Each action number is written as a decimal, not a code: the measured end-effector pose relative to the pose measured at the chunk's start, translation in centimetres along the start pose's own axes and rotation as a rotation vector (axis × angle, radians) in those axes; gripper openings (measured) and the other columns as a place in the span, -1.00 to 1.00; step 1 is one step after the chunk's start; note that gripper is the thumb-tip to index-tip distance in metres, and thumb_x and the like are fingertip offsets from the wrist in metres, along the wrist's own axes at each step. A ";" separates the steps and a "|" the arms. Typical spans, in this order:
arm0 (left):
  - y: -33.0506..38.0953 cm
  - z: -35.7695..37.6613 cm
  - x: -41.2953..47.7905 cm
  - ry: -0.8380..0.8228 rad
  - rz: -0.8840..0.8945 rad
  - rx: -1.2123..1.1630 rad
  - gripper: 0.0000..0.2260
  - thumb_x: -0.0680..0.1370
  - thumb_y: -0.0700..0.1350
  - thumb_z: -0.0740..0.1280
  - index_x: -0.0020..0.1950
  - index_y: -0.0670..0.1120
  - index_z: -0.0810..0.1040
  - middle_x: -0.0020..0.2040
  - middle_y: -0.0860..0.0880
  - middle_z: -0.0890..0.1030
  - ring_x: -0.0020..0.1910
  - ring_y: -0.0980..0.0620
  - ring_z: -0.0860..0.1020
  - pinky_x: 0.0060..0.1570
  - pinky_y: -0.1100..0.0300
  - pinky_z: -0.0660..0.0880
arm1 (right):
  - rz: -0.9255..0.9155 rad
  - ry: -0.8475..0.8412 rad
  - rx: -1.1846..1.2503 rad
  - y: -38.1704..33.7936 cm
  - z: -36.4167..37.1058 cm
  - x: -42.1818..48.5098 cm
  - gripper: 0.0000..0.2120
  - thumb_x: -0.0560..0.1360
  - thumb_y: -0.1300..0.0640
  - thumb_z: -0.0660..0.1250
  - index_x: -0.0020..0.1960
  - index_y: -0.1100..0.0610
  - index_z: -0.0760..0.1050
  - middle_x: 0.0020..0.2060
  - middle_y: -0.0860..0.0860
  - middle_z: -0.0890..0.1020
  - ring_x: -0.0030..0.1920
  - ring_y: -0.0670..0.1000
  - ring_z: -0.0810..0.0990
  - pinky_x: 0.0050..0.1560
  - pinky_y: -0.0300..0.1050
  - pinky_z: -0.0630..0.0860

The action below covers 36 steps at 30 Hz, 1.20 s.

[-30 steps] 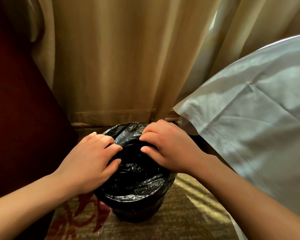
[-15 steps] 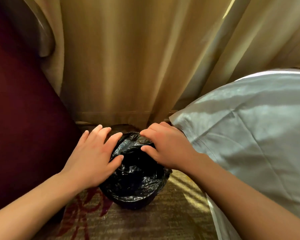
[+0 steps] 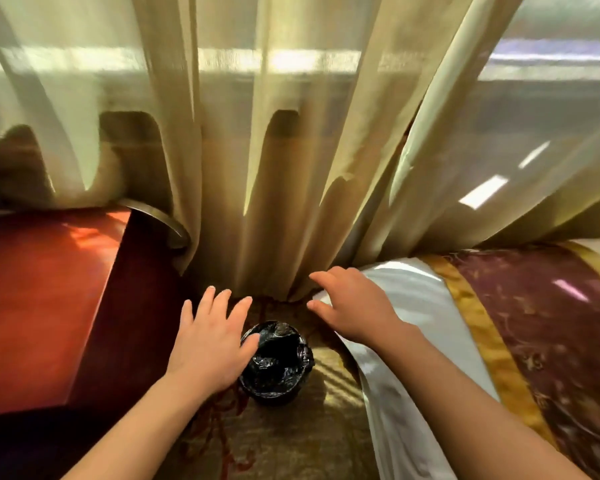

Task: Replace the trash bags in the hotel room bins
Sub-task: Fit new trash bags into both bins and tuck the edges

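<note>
A small round bin [image 3: 274,393] stands on the carpet far below me, lined with a glossy black trash bag [image 3: 278,355] folded over its rim. My left hand [image 3: 210,336] hovers above the bin's left side with fingers spread, holding nothing. My right hand [image 3: 352,310] floats above and to the right of the bin, fingers apart and empty, in front of the bed's edge.
A red-brown wooden table [image 3: 42,299] stands at the left. A bed with a white sheet [image 3: 402,306] and a maroon and gold runner [image 3: 534,323] fills the right. Beige curtains [image 3: 291,150] hang behind the bin. Patterned carpet [image 3: 274,441] lies between table and bed.
Both hands have let go of the bag's rim and risen with fingers spread. My view has pulled up and back, so the bin looks much smaller.
</note>
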<state>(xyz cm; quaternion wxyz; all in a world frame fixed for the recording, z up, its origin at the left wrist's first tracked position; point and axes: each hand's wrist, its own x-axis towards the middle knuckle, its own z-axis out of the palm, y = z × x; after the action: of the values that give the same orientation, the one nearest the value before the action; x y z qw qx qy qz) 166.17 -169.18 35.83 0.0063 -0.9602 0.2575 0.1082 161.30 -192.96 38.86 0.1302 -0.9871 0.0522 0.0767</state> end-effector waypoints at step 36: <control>16.6 -29.3 -11.5 0.156 0.853 -0.071 -0.47 0.57 0.26 0.11 0.51 0.13 0.22 0.52 -0.02 0.27 0.56 -0.10 0.10 0.46 -0.19 0.15 | 0.800 0.337 0.016 -9.8 -25.1 -30.2 -0.52 0.56 -0.22 0.25 0.42 -0.07 0.39 0.24 -0.01 0.56 0.21 0.08 0.51 0.12 0.03 0.53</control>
<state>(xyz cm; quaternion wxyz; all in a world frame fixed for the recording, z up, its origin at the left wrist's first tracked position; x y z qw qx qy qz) 154.17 -179.91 67.56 -0.0916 -0.7729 0.6268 0.0369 136.28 -187.72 70.23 0.0876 -0.8869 0.4516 -0.0418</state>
